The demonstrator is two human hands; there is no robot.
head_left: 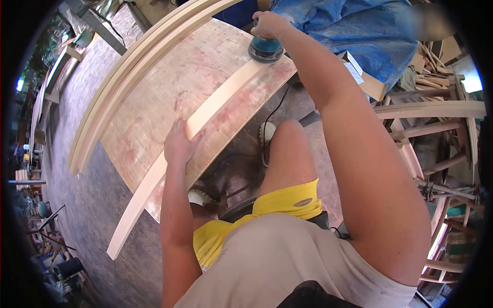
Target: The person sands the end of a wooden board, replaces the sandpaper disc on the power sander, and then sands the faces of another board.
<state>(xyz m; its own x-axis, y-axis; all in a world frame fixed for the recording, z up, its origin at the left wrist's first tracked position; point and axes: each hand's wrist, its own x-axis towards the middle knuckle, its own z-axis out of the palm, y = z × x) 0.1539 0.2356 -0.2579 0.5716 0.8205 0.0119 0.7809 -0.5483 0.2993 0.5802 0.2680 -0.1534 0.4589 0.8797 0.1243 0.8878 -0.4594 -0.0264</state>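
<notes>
A long pale wooden strip (226,97) lies slantwise across a stained wooden board (141,120), its lower left end jutting past the board's edge. My left hand (179,142) is wrapped round the strip near its middle, thumb spread over the top face. At the upper right, my right hand (271,24) grips the top of a teal power sander (265,47). The sander's round base rests on the strip's far end and covers it. A black cord shows below the board's right edge.
Several curved wooden strips (128,62) lie along the board's left side. A blue tarp (349,36) and an open cardboard box (371,84) are at the upper right. Wooden chair-like frames (431,110) stand at the right. Concrete floor (97,220) extends to the left.
</notes>
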